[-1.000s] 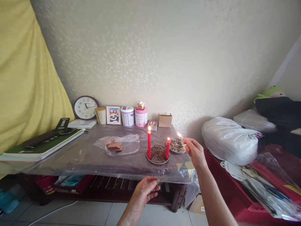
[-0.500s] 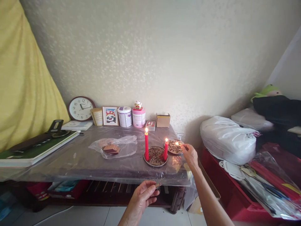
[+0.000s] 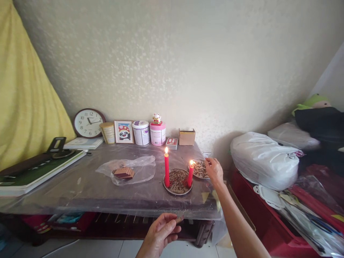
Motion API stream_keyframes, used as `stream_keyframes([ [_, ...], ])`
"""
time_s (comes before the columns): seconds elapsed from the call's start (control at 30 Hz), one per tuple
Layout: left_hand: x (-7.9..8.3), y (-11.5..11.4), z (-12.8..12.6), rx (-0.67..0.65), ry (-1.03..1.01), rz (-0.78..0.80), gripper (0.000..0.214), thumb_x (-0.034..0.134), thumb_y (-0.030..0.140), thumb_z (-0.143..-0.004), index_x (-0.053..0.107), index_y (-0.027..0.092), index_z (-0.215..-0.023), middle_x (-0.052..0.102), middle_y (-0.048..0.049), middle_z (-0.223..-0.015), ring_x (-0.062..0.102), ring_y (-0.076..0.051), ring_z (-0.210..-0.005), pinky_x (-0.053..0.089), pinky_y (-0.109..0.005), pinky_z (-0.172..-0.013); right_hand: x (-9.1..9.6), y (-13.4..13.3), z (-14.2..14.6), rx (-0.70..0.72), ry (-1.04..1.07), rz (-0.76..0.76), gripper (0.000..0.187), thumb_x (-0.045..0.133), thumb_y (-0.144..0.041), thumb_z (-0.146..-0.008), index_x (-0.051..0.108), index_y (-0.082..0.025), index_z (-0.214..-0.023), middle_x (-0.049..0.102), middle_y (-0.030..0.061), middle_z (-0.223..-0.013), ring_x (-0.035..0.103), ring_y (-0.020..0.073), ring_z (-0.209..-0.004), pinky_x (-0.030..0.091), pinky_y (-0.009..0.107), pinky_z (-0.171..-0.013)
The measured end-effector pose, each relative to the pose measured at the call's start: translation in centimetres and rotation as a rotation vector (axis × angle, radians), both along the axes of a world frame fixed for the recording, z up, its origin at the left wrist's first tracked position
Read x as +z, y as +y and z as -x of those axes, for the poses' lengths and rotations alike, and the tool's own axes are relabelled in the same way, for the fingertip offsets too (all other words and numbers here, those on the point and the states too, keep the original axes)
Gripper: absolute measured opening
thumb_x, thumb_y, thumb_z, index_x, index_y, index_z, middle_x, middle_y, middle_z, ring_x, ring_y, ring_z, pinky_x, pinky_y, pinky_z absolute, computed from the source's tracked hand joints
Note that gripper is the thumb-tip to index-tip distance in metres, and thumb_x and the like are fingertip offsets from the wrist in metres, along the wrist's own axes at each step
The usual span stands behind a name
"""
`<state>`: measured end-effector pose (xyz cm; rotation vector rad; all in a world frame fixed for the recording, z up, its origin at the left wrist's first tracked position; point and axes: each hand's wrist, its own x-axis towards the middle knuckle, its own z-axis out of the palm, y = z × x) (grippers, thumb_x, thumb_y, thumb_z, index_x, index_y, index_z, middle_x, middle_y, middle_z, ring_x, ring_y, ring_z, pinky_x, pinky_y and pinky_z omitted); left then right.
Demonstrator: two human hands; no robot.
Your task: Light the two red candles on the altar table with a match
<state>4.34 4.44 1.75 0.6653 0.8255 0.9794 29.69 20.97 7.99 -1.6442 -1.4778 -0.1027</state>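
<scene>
Fingers closed, my left hand point(image 3: 162, 233) grips a small flat brown piece point(image 3: 179, 219) in front of the table edge. My right hand point(image 3: 215, 170) pinches a matchstick above the far plate point(image 3: 194, 172), where many matchsticks lie; its fingers partly hide the stick, and no flame shows on it. Beside that, a round speckled plate point(image 3: 177, 192) bears a tall red candle point(image 3: 167, 170) on the left and a shorter red candle point(image 3: 190, 175) on the right, both lit and upright. Similar brown pieces point(image 3: 124, 172) are stacked on a clear plastic bag point(image 3: 145, 166).
Along the wall stand a clock point(image 3: 89, 123), a wooden cup point(image 3: 108, 132), a panda picture point(image 3: 124, 132), two tubs point(image 3: 141, 132) and a cardboard box point(image 3: 187, 137). Clear plastic covers the table point(image 3: 107, 195). A white bag point(image 3: 264, 159) rests on a red box point(image 3: 247, 200) at right.
The match flame at my right hand no longer shows. That hand has shifted slightly up and right, over the plate of matchsticks. My left hand keeps its hold; the view has tilted a little.
</scene>
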Motion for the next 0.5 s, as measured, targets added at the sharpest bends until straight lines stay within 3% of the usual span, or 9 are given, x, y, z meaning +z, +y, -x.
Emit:
stream_keyframes([
  [0.13,0.4,-0.4,0.1,-0.022,-0.004,-0.023,0.032,0.074,0.040,-0.063,0.064,0.018,-0.085,0.068,-0.0091,-0.103,0.063,-0.019,-0.086,0.045,-0.030,-0.076,1.5,-4.7,-0.3,0.054,0.010,-0.037,0.030,0.043,-0.036,-0.081,0.067,-0.019,-0.087,0.066,0.0072,-0.090,0.059,0.0191,-0.075,0.045,0.030,-0.069],
  [0.27,0.3,-0.6,0.0,-0.024,-0.003,-0.032,0.033,0.074,0.041,-0.062,0.064,0.018,-0.084,0.068,-0.0086,-0.100,0.063,-0.019,-0.085,0.045,-0.030,-0.076,1.9,-10.6,1.5,0.168,0.074,-0.014,0.029,0.044,-0.042,-0.084,0.064,-0.021,-0.082,0.066,0.0048,-0.081,0.059,0.0184,-0.068,0.045,0.027,-0.063],
  [0.5,-0.1,-0.7,0.2,-0.019,0.019,-0.068,0.032,0.073,0.041,-0.064,0.064,0.019,-0.087,0.068,-0.0061,-0.093,0.063,-0.020,-0.085,0.046,-0.031,-0.075,-1.1,-17.1,8.3,0.461,0.178,0.168,0.026,0.044,-0.036,-0.089,0.062,-0.022,-0.077,0.064,0.0016,-0.076,0.059,0.0170,-0.072,0.045,0.025,-0.067],
])
